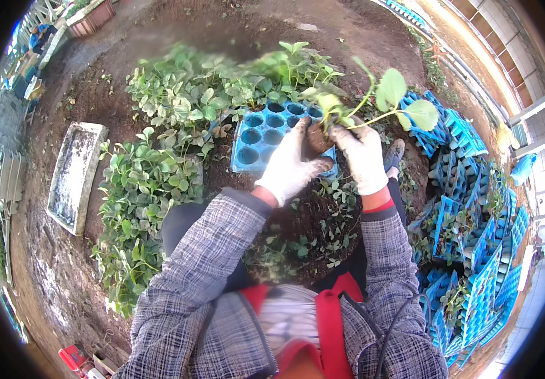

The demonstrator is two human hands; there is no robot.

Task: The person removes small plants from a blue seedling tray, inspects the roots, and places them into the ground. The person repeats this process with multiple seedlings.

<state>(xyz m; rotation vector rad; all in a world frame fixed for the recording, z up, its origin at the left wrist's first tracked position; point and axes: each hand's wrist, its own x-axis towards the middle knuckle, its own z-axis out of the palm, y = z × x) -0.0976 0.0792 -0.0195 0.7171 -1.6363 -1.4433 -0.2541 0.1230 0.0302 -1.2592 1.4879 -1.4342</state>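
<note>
A leafy seedling (392, 97), by its toothed leaves a strawberry plant, is raised above the right side of a blue cell tray (241, 154). Its brown soil plug (319, 138) sits between my two hands, both in soiled white gloves. My left hand (287, 163) curls around the plug's left side, index finger above and thumb below. On the other side, my right hand (361, 154) grips the plant at the base of its stems. The round cells visible in the tray hold no plants; my hands and the plug cover its right part.
Leafy seedlings (147, 189) stand massed left of the tray and behind it (225, 80). Blue trays (471, 227) lie heaped at right. A foot (394, 154) rests close to my right hand. Farther left is a pale trough (76, 177). Loose leaves (301, 246) litter the soil before me.
</note>
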